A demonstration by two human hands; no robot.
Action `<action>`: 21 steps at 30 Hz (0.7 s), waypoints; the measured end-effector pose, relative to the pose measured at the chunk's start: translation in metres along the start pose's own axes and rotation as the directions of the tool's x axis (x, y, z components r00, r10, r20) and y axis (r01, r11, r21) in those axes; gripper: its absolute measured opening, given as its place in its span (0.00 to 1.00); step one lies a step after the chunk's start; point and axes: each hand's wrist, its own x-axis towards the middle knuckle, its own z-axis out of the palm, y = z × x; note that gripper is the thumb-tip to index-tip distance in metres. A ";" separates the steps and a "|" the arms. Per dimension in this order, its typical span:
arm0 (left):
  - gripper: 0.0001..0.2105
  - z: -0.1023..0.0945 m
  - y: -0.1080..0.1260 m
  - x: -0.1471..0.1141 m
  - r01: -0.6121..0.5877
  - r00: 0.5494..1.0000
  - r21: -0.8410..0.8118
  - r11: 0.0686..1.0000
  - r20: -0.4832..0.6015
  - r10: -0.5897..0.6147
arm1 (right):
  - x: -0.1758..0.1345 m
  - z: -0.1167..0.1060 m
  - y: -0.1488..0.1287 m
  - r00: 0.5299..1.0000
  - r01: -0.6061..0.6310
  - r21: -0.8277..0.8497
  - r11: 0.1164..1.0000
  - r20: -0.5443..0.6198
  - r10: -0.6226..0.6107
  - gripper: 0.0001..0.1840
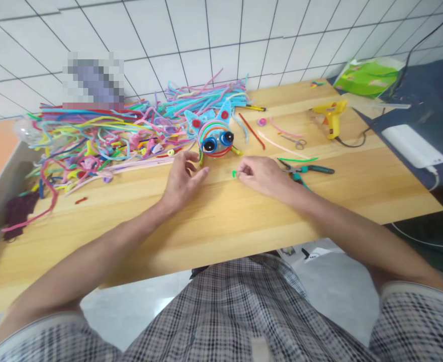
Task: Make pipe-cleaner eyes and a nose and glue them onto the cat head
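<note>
A pipe-cleaner animal figure (215,131) with blue ears, red ear spots and big black googly eyes stands upright near the middle of the wooden table. Just left of its foot is my left hand (183,178), fingers curved and thumb apart, holding nothing that I can see. My right hand (261,173) is closed in a pinch on a short green pipe cleaner piece (234,174), held low over the wood in front of the figure. Beside that hand lie green-handled pliers (315,169) and a longer green pipe cleaner (300,160).
Bundles of coloured pipe cleaners (206,98) and a tangled heap of scraps (93,163) cover the back left. To the right are small scissors (298,144), a yellow glue gun (332,118) with its cable, and a white power bank (413,146) beyond the table edge.
</note>
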 end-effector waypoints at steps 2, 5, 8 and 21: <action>0.30 0.004 -0.015 0.011 -0.047 0.996 0.026 0.999 -0.069 0.049 | 0.005 0.007 0.000 1.000 -0.005 -0.045 0.999 0.000 0.005 0.06; 0.43 0.014 -0.037 0.029 -0.109 0.993 0.009 0.994 -0.048 0.110 | 0.008 0.008 0.004 1.000 0.016 -0.135 0.991 -0.018 -0.018 0.08; 0.51 0.023 -0.055 0.048 -0.178 0.984 -0.056 0.982 0.008 0.179 | -0.002 -0.011 0.018 0.998 -0.001 -0.158 0.987 -0.059 -0.009 0.08; 0.46 0.034 -0.061 0.087 -0.257 0.931 -0.207 0.944 0.209 0.300 | -0.013 -0.122 0.183 0.511 -0.652 0.100 0.751 -0.673 0.534 0.23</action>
